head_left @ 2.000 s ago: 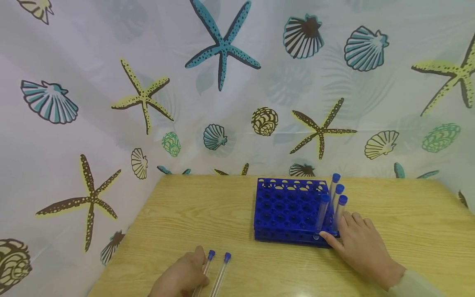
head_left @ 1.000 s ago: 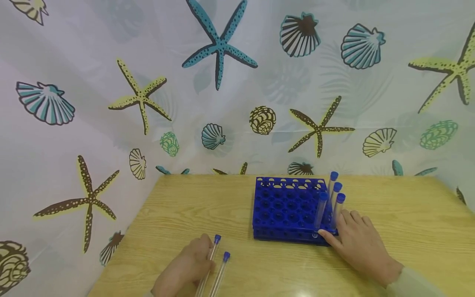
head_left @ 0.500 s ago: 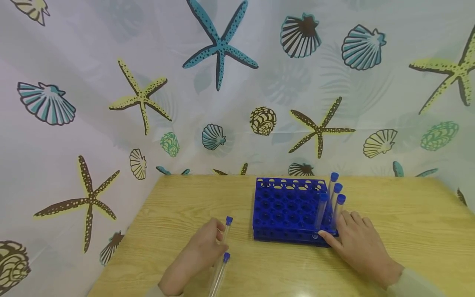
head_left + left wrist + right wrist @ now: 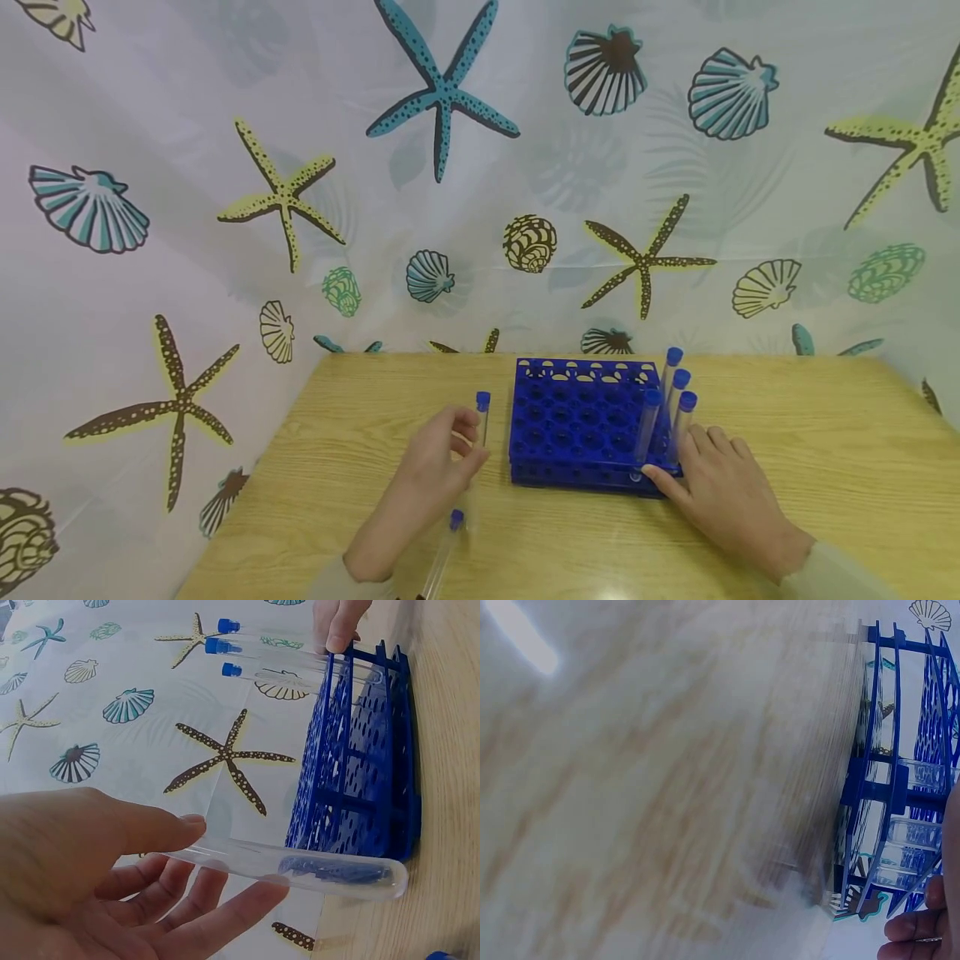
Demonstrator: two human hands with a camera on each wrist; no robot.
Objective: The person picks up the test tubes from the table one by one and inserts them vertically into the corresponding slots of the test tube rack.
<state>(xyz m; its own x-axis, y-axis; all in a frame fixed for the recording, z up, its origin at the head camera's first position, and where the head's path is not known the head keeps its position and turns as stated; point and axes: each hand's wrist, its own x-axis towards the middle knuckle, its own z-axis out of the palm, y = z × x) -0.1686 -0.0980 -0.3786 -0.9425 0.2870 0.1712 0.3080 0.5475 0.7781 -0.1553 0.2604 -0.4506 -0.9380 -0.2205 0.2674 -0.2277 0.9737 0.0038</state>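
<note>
My left hand (image 4: 442,458) pinches a clear test tube (image 4: 300,868) with a blue cap between thumb and fingers. In the head view the tube is upright, just left of the blue test tube rack (image 4: 570,417). My right hand (image 4: 731,492) holds the rack's right end, its thumb on the front edge. Several capped test tubes (image 4: 647,429) stand in the rack's right-hand holes. Another capped test tube (image 4: 442,558) lies on the table below the left hand, its lower end out of view.
The wooden table (image 4: 360,408) runs back to a white curtain (image 4: 480,308) printed with starfish and shells. A second curtain side (image 4: 112,333) closes in on the left.
My left hand has lifted one test tube off the table, moved it right and away from me towards the rack, and turned it upright. The right hand stays on the rack.
</note>
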